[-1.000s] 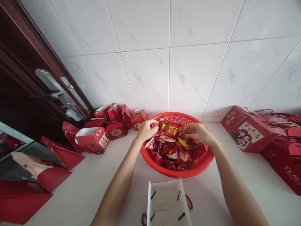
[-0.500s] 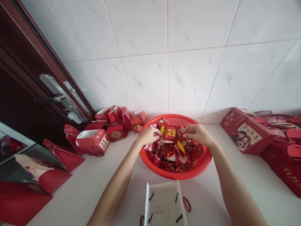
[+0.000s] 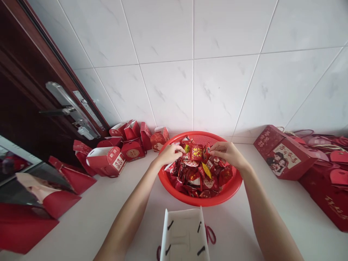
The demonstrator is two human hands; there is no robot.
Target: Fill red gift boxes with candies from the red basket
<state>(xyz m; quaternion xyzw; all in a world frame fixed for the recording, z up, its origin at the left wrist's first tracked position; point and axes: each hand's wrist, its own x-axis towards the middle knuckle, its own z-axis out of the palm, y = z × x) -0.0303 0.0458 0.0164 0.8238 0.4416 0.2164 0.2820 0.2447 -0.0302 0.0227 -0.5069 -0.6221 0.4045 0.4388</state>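
A red plastic basket (image 3: 228,197) on the white surface holds a heap of candies in shiny red wrappers (image 3: 194,181). My left hand (image 3: 171,153) reaches over its left rim, thumb and fingertips closed at the edge of a red-and-yellow wrapped candy (image 3: 186,148). Over the right side, my right hand (image 3: 228,154) has its fingertips pinched at another red wrapped candy (image 3: 207,150). Between the two lies a red packet with gold characters (image 3: 197,153). Nearest me stands an open box, white inside (image 3: 182,226), with dark cord ends in its walls and red cord loops outside.
Small red gift boxes (image 3: 133,152) and taller red bags (image 3: 65,175) line the left side, beside a dark door with a metal handle (image 3: 62,108). At right, a printed red box (image 3: 282,154) leans near more red bags (image 3: 326,192). A tiled wall (image 3: 217,90) rises behind.
Both hands remain over the candies, with only slight finger movement. The left fingers have drawn a little leftward from the gold-lettered packet. The whole view has shifted slightly.
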